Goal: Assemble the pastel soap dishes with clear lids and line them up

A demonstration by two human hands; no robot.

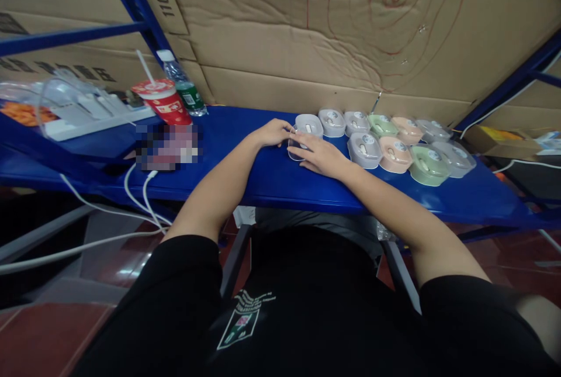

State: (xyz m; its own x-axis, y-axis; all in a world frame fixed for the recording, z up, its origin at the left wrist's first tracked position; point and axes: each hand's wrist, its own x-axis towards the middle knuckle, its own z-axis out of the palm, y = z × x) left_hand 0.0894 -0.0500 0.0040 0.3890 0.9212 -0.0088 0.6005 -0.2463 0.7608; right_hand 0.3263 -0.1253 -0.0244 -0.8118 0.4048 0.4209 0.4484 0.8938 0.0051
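Observation:
Between my hands a clear plastic lid (294, 154) is tilted over the blue tabletop, in front of a pale grey box (312, 122) with a small white piece on it. My left hand (276, 132) curls at the lid's left edge, thumb and fingertips pinched on its rim. From the right, my right hand (324, 156) reaches across the lid with its fingers around it; its palm is hidden. Just right of my right hand stands a lidded grey box (364, 151) with a round sticker, beside a peach box (395, 154) and a green box (429, 165).
More lidded boxes form a back row, among them a grey box (332, 122). At left stand a red cup (165, 105) with a straw, a water bottle (186, 87) and a white power strip (100, 120). White cables (144, 196) hang off the front edge. Cardboard (263, 38) walls the back.

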